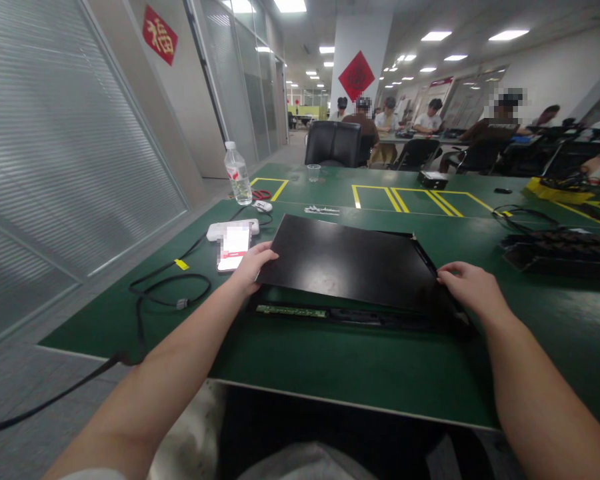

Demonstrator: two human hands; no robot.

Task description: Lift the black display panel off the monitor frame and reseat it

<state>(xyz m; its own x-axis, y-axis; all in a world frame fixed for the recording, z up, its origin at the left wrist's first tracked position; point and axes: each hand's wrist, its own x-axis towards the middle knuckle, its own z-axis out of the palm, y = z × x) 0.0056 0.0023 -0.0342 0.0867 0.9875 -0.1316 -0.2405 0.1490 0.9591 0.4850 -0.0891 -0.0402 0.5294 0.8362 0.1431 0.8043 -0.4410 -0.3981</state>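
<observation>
A flat black screen panel is raised at its left side over a black frame lying on the green table. My left hand is closed on the panel's left edge, thumb on top. At the right, my right hand pinches the frame's right side rim, close to the panel's right edge; its lower fingers are partly hidden. A strip of green circuit board shows along the frame's near side, below the panel. The panel covers most of the frame's inside.
On the green table, a lit phone leans near a white device, left of my left hand. A water bottle, plastic cup and black cable lie around. Dark parts sit at right; people sit behind.
</observation>
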